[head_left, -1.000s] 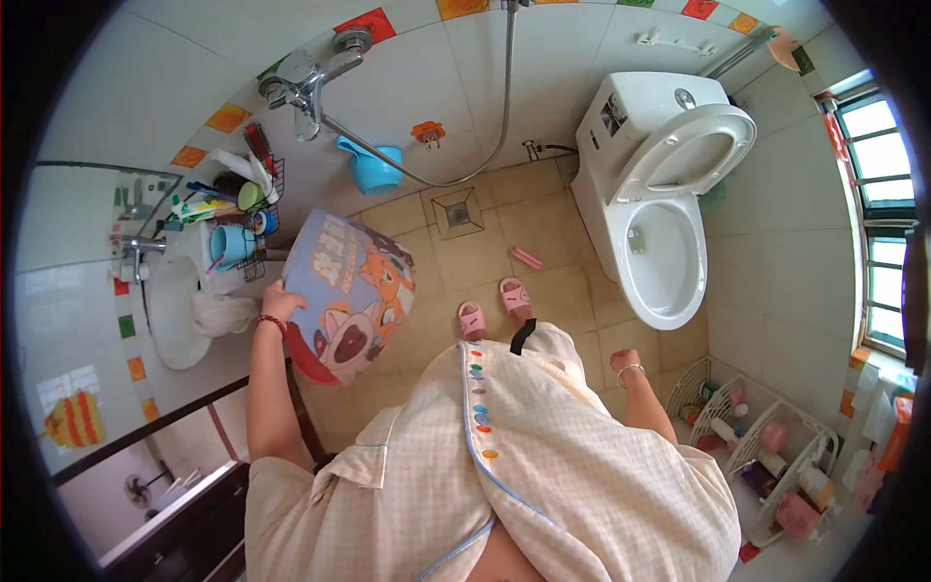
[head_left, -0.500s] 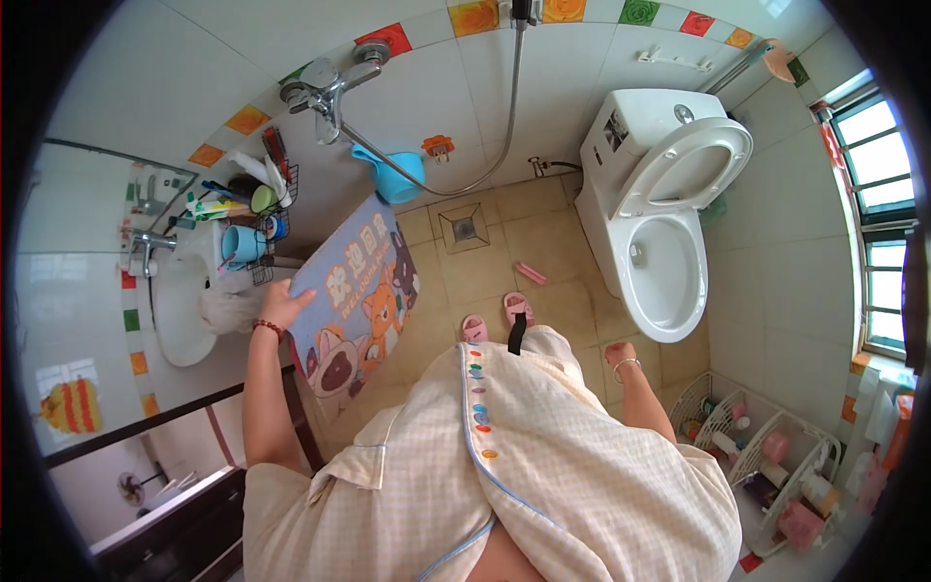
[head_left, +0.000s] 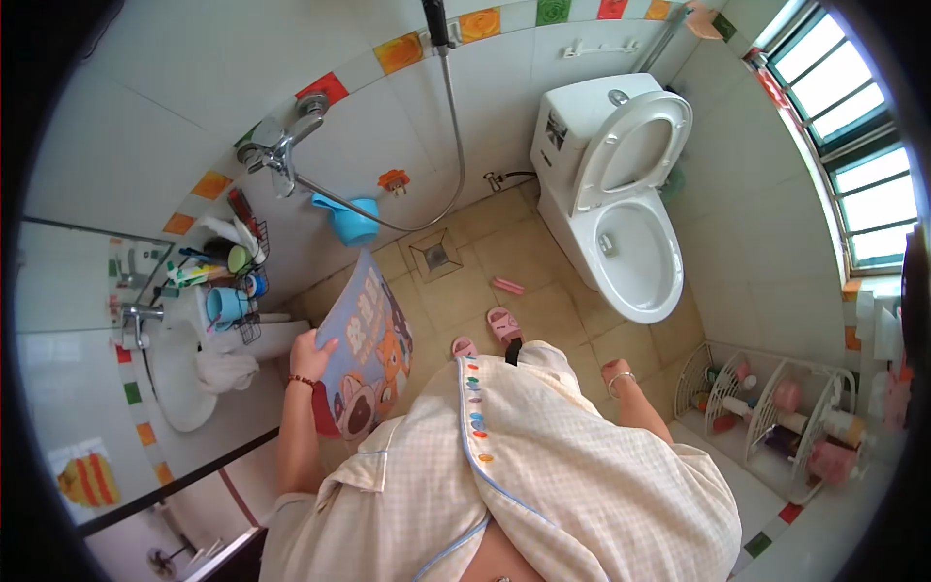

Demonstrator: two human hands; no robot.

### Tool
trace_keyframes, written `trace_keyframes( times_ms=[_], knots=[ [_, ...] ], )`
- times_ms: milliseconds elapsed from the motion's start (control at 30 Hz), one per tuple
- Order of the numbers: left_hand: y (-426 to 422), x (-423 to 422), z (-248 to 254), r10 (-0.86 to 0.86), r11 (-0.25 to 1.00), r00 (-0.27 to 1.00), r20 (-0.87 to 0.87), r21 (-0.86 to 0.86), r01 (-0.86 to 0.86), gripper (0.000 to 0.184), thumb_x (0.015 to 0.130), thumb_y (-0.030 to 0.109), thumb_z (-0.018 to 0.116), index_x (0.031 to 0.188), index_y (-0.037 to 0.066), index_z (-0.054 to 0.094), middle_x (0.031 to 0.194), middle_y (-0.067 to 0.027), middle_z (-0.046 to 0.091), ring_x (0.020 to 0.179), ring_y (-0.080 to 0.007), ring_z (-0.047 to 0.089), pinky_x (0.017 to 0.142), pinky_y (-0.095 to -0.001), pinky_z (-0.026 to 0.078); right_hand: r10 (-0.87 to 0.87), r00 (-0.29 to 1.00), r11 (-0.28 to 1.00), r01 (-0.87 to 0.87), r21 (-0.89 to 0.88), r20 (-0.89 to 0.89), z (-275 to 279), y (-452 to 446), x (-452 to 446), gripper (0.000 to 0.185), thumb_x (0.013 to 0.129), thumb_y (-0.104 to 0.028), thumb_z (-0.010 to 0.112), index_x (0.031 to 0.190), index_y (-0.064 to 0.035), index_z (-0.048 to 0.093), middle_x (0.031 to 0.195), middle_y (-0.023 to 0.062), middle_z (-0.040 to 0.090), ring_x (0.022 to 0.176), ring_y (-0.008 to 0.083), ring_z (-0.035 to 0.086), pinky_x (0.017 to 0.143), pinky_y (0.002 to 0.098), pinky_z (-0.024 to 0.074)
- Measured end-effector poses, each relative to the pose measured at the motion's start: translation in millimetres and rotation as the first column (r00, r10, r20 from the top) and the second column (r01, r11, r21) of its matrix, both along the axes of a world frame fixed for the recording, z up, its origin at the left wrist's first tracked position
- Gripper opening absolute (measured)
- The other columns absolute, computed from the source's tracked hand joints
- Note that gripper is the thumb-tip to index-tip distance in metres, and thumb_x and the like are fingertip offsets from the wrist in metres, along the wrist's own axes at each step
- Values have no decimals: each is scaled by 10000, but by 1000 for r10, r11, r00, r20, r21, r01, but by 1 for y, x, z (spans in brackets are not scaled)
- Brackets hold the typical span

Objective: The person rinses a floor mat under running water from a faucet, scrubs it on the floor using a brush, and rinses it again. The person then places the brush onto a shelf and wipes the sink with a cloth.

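My left hand (head_left: 310, 355) grips the edge of a blue cartoon floor mat (head_left: 373, 339) that hangs bent at my left side, its reddish underside showing near the bottom. Animal pictures and large characters cover the mat's face. On my right, my right hand (head_left: 615, 371) is held low beside my body with its fingers curled in; whatever they may hold is hidden. Between the hands, pink slippers (head_left: 503, 325) are on my feet, and a small pink object (head_left: 508, 286) lies on the tiles just ahead of them.
A toilet (head_left: 635, 254) with its lid raised stands ahead on the right. White racks of bottles (head_left: 776, 412) are at the right wall. A washbasin (head_left: 179, 378) and wire basket (head_left: 254, 281) are on the left. A blue dipper (head_left: 354, 223) hangs near the floor drain (head_left: 435, 255).
The mat, spread flatter half a second ago, is now more curved and seen more edge-on, still in my left hand. The view has turned, shifting the toilet and window leftward.
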State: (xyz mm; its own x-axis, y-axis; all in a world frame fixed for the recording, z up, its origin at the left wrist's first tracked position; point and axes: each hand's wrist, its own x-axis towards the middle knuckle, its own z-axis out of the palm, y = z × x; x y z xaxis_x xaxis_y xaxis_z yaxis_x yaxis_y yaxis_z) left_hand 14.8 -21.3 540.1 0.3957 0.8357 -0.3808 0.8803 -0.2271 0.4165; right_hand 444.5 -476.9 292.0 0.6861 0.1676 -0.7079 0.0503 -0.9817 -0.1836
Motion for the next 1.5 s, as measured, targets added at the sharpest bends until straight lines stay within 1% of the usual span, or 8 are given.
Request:
trace_keyframes(
  times_ms=[100, 233, 333, 467, 867, 1267, 1367, 1500],
  knots=[
    [-2, -9, -28, -28, 998, 998, 62, -57, 31, 276, 687, 234, 681, 838, 12, 614, 748, -186, 613, 719, -307, 607, 648, -367, 455, 7, 1000, 1000, -8, -28, -24, -18, -25, -1, 205, 709, -149, 588, 853, -30, 672, 784, 139, 655, 738, 240, 634, 681, 319, 484],
    [5, 15, -15, -31, 994, 989, 148, -104, 46, 259, 690, 216, 677, 831, 7, 615, 733, -181, 612, 700, -299, 608, 633, -362, 455, -116, 991, 993, 114, -25, -69, -7, -21, -14, 211, 704, -157, 597, 863, -39, 672, 797, 144, 653, 748, 250, 632, 684, 331, 483],
    [5, 31, -6, -165, 984, 983, 80, -53, 169, 247, 691, 206, 673, 828, 9, 616, 738, -179, 613, 698, -298, 608, 631, -364, 454, -45, 999, 998, 45, -41, -1, 2, -16, -22, 211, 707, -155, 592, 865, -39, 671, 809, 147, 651, 771, 246, 628, 697, 329, 481],
    [-4, 65, 27, -165, 983, 973, 161, -48, 174, 257, 684, 219, 677, 825, 13, 617, 749, -182, 613, 707, -305, 605, 630, -369, 454, -159, 985, 987, 160, 4, -65, 26, -10, -27, 213, 705, -156, 590, 865, -42, 671, 843, 149, 650, 811, 254, 624, 732, 325, 479],
    [-4, 117, 123, -349, 937, 937, 14, 38, 348, 245, 677, 249, 678, 819, 58, 620, 735, -161, 608, 710, -315, 596, 623, -373, 453, -124, 991, 991, 126, 36, -43, 18, -22, -42, 215, 682, -160, 597, 845, -46, 678, 848, 143, 654, 818, 254, 625, 743, 322, 479],
    [-9, 127, 147, -466, 877, 880, -90, 90, 473, 243, 671, 250, 683, 844, 87, 634, 750, -140, 613, 746, -331, 580, 667, -404, 446, -78, 996, 995, 81, 58, -47, 34, -7, -32, 202, 681, -201, 637, 823, -68, 690, 838, 138, 658, 787, 236, 628, 736, 314, 482],
    [-8, 125, 158, -493, 848, 856, -155, 134, 512, 239, 672, 243, 689, 845, 88, 635, 753, -138, 611, 744, -335, 574, 666, -415, 442, -34, 999, 994, 35, 102, -7, 39, 15, -20, 165, 675, -195, 636, 775, -78, 695, 827, 134, 658, 781, 227, 632, 727, 306, 488],
    [-10, 127, 173, -514, 834, 838, -183, 122, 538, 244, 658, 222, 702, 842, 75, 637, 728, -144, 607, 719, -343, 571, 632, -391, 443, 57, 998, 928, -45, 369, -21, 36, 78, 3, 166, 702, -147, 671, 824, -36, 685, 822, 97, 666, 731, 136, 608, 678, 274, 480]
  ],
)
